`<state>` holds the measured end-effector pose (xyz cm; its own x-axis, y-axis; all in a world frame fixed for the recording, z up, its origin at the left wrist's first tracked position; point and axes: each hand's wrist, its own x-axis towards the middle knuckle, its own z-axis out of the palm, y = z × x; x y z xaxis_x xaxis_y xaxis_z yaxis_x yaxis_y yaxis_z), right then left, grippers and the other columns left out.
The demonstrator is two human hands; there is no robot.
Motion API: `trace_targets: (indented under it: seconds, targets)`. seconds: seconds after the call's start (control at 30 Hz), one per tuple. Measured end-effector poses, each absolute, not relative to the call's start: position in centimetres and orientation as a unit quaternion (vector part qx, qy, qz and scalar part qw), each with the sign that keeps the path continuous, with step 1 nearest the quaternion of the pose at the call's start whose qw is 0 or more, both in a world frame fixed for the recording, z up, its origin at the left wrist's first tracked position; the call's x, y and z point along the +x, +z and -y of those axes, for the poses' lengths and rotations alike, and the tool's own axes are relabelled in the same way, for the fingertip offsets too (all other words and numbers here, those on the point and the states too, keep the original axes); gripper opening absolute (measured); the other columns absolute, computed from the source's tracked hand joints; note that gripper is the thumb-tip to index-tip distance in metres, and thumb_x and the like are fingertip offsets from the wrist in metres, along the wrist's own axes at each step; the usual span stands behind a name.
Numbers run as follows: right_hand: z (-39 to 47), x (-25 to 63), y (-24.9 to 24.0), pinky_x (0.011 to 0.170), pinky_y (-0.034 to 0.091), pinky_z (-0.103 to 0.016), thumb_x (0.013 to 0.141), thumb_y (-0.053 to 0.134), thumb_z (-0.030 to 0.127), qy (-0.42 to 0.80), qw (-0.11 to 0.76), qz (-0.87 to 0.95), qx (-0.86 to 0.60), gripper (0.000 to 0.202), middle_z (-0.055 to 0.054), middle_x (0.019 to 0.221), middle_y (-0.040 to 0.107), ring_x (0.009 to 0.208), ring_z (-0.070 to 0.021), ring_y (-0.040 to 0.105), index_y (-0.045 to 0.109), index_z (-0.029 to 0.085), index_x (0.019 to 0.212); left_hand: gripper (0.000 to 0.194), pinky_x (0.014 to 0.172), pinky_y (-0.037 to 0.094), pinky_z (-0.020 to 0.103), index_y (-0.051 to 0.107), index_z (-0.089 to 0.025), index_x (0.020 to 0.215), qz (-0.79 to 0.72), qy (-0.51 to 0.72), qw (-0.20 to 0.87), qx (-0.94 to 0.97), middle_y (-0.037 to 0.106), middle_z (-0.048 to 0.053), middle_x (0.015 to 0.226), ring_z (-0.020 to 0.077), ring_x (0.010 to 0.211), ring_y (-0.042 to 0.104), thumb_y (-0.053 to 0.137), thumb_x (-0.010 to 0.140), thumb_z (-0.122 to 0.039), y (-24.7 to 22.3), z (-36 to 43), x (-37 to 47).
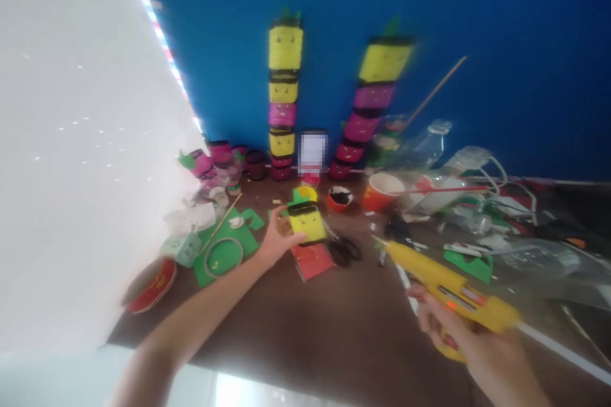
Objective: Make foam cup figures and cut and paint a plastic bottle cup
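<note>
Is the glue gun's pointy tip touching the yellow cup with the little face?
Apart. The head view shows dark tabletop and scissors between the glue gun, in the right hand, and the yellow cup.

The left arm (205, 315) is bare and reaches up and inward from the lower left, bending close to the bottom edge of the view. Its wrist (265, 257) runs nearly in line with the forearm, and the left hand (280, 238) is closed in a light pinch, thumb (296, 240) stretched toward the right and the forefinger raised above it. The right hand (451, 324), lower and well apart from the left, is wrapped in a fuller grip, fingers curled. The right forearm (513, 375), also bare, enters from the bottom edge, slanting up and leftward.
</note>
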<state>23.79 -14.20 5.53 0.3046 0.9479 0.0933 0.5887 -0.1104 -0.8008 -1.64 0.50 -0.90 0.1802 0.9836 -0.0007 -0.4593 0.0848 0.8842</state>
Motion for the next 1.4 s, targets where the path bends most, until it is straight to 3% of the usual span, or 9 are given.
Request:
trace_targets:
  seconds: [0.1, 0.23, 0.6, 0.97, 1.17, 1.4]
  targets:
    - [12.3, 20.8, 6.6, 0.035, 0.034, -0.024, 0.073, 0.055, 0.057, 0.386, 0.393, 0.491, -0.674, 0.038, 0.001, 0.046, 0.048, 0.037, -0.0098, 0.041, 0.062, 0.02, 0.073, 0.083, 0.092, 0.044, 0.044, 0.036, -0.024, 0.111, -0.333, 0.549, 0.658, 0.394, 0.059, 0.005, 0.101, 0.0219, 0.096, 0.061, 0.085, 0.044, -0.027, -0.9, -0.6, -1.6]
    - [10.7, 18.4, 7.4, 0.035, 0.032, -0.021, 0.066, 0.062, 0.054, 0.43, 0.373, 0.486, -0.663, 0.037, 0.003, 0.044, 0.046, 0.037, -0.0073, 0.038, 0.056, 0.018, 0.061, 0.084, 0.093, 0.043, 0.045, 0.035, -0.024, 0.11, -0.331, 0.553, 0.661, 0.385, 0.059, 0.005, 0.1, 0.0217, 0.095, 0.061, 0.086, 0.043, -0.028, -0.8, -0.7, -1.5]
    - [9.2, 17.2, 6.7, 0.035, 0.029, -0.018, 0.066, 0.062, 0.04, 0.425, 0.381, 0.483, -0.664, 0.024, 0.005, 0.042, 0.047, 0.034, -0.005, 0.037, 0.057, 0.017, 0.061, 0.082, 0.095, 0.042, 0.047, 0.035, -0.023, 0.109, -0.325, 0.544, 0.674, 0.379, 0.059, 0.005, 0.101, 0.0227, 0.098, 0.06, 0.086, 0.045, -0.026, 0.0, -0.2, -1.5]
    - [8.6, 17.5, 5.6, 0.032, 0.032, -0.018, 0.062, 0.065, 0.046, 0.427, 0.392, 0.466, -0.668, 0.03, 0.004, 0.042, 0.048, 0.033, -0.0053, 0.038, 0.056, 0.018, 0.059, 0.082, 0.095, 0.042, 0.047, 0.035, -0.024, 0.111, -0.326, 0.55, 0.664, 0.388, 0.06, 0.004, 0.097, 0.0223, 0.096, 0.062, 0.085, 0.046, -0.025, -0.4, -0.3, -1.4]
    - [7.8, 18.7, 3.1, 0.027, 0.031, -0.019, 0.054, 0.067, 0.055, 0.43, 0.392, 0.443, -0.682, 0.037, 0.002, 0.038, 0.05, 0.029, -0.0079, 0.04, 0.059, 0.019, 0.058, 0.08, 0.097, 0.04, 0.049, 0.035, -0.023, 0.11, -0.334, 0.549, 0.661, 0.387, 0.06, 0.005, 0.099, 0.0246, 0.1, 0.061, 0.084, 0.047, -0.023, -0.1, -0.1, -1.4]
    - [7.9, 19.5, 1.3, 0.027, 0.033, -0.02, 0.057, 0.062, 0.062, 0.391, 0.383, 0.489, -0.679, 0.043, 0.002, 0.039, 0.051, 0.029, -0.0082, 0.04, 0.061, 0.019, 0.06, 0.079, 0.098, 0.039, 0.051, 0.036, -0.022, 0.109, -0.336, 0.558, 0.652, 0.388, 0.061, 0.005, 0.097, 0.0249, 0.099, 0.061, 0.084, 0.047, -0.022, 0.1, -0.1, -1.4]
